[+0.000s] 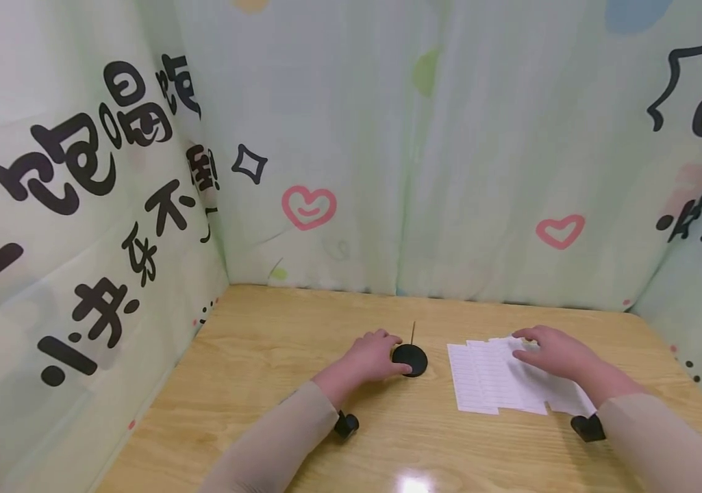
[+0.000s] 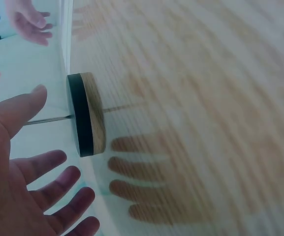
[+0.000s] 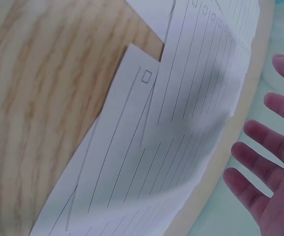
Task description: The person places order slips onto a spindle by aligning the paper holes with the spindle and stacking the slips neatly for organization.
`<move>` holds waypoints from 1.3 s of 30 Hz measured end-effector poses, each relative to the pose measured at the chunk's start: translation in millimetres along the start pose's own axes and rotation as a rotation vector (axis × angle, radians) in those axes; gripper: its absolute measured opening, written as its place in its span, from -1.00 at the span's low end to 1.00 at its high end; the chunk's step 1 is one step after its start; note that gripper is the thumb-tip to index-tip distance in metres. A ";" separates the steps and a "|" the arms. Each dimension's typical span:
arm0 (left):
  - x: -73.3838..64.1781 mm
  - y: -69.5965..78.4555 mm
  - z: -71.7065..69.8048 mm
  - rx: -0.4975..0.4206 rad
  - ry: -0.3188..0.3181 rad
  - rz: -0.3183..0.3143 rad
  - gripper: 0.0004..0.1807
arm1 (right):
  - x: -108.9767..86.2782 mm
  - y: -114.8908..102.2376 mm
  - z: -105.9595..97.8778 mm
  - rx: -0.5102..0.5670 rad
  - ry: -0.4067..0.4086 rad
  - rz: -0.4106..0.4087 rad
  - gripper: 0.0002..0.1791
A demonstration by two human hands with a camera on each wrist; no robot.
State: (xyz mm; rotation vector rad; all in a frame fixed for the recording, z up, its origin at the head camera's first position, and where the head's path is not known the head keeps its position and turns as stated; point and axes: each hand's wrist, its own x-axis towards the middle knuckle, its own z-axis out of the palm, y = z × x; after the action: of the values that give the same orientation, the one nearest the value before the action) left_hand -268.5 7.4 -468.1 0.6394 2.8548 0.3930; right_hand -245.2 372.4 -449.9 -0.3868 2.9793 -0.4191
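Left hand [image 1: 377, 356] wide, just left of black disc [image 1: 411, 361], mid-desk [image 1: 252, 356]. Right hand [image 1: 557, 352] wide over overlapping lined sheets [image 1: 486, 380], right. Risks: careless brush scatters loose sheets; bumped rod [image 1: 414, 333] tips disc.

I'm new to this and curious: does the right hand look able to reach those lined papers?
Probably yes: the right hand, open and empty, is close by the lined papers, and nothing visible lies between them to block it.
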 end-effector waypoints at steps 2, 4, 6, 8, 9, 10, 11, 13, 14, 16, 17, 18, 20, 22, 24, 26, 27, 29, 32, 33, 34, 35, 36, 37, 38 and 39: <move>0.6 -0.4 1.8 0.010 -0.001 -0.001 -0.28 | 2.9 2.1 2.6 -0.004 0.004 0.007 -0.42; 1.6 -1.0 4.2 0.023 -0.001 -0.001 -0.28 | 5.4 4.6 5.0 -0.001 0.001 0.026 -0.41; 3.3 -1.6 6.5 0.042 -0.004 0.004 -0.28 | 7.3 7.0 6.9 0.008 -0.013 0.054 -0.40; 5.3 -2.0 8.6 0.060 -0.008 0.009 -0.27 | 9.1 9.8 8.5 0.013 -0.021 0.071 -0.41; 6.1 -1.9 9.5 0.069 -0.011 0.013 -0.27 | 9.9 11.0 8.8 0.013 -0.023 0.079 -0.42; 6.9 -1.7 10.1 0.075 -0.012 0.015 -0.26 | 10.8 12.3 9.2 0.011 -0.022 0.079 -0.43; 7.4 -1.3 10.4 0.079 -0.014 0.017 -0.26 | 11.7 13.5 9.5 0.007 -0.016 0.076 -0.45; 8.0 -0.1 10.1 0.084 -0.014 0.017 -0.25 | 13.6 15.9 10.1 -0.004 -0.002 0.062 -0.48; 8.2 0.4 9.8 0.087 -0.015 0.017 -0.25 | 14.4 16.9 10.4 -0.009 0.001 0.057 -0.49; 8.5 1.3 9.9 0.094 -0.017 0.014 -0.25 | 16.0 18.7 11.7 -0.012 0.002 0.056 -0.50; 8.9 1.4 10.6 0.100 -0.017 0.013 -0.25 | 16.6 19.6 12.6 -0.009 -0.003 0.062 -0.49; 9.5 1.5 11.4 0.106 -0.018 0.011 -0.25 | 17.0 20.1 13.0 -0.005 -0.009 0.068 -0.48; 10.7 1.5 13.4 0.112 -0.019 0.011 -0.24 | 17.9 21.4 14.7 -0.001 -0.017 0.080 -0.46; 12.1 1.1 15.9 0.115 -0.019 0.012 -0.24 | 18.6 22.1 16.2 -0.004 -0.021 0.091 -0.44; 12.4 1.0 16.2 0.115 -0.020 0.014 -0.24 | 19.5 22.3 17.3 -0.015 -0.012 0.089 -0.45; 12.7 0.6 15.9 0.118 -0.016 0.018 -0.25 | 20.4 21.8 17.8 -0.027 -0.005 0.086 -0.47; 12.8 0.4 15.5 0.120 -0.015 0.020 -0.25 | 20.8 21.3 18.0 -0.034 -0.002 0.085 -0.47; 12.8 0.3 14.3 0.126 -0.012 0.025 -0.25 | 21.7 20.7 17.4 -0.040 -0.003 0.088 -0.49; 13.7 0.2 12.5 0.129 -0.006 0.028 -0.26 | 23.5 20.2 15.2 -0.053 -0.020 0.102 -0.50; 14.3 0.3 12.1 0.130 -0.005 0.027 -0.26 | 24.5 20.2 14.6 -0.056 -0.028 0.108 -0.50; 14.4 0.4 11.5 0.132 -0.004 0.026 -0.26 | 25.3 20.1 13.5 -0.057 -0.039 0.116 -0.50; 14.5 0.5 11.1 0.132 -0.003 0.024 -0.25 | 25.9 19.7 12.5 -0.059 -0.047 0.121 -0.50; 14.5 0.6 10.8 0.131 -0.003 0.021 -0.25 | 26.5 19.5 11.9 -0.059 -0.053 0.127 -0.50; 14.6 0.7 10.7 0.132 -0.004 0.020 -0.25 | 27.0 19.4 11.2 -0.058 -0.061 0.133 -0.50; 14.6 0.9 10.6 0.131 -0.006 0.019 -0.25 | 27.5 19.1 10.7 -0.058 -0.069 0.137 -0.51; 14.2 0.9 10.6 0.130 -0.008 0.018 -0.26 | 28.0 19.1 10.2 -0.056 -0.076 0.140 -0.51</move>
State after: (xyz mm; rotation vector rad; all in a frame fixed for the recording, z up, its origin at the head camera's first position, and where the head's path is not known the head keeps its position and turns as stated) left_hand -278.3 16.8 -479.7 0.6885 2.8866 0.2087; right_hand -275.1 380.2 -467.0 -0.1926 2.9254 -0.3011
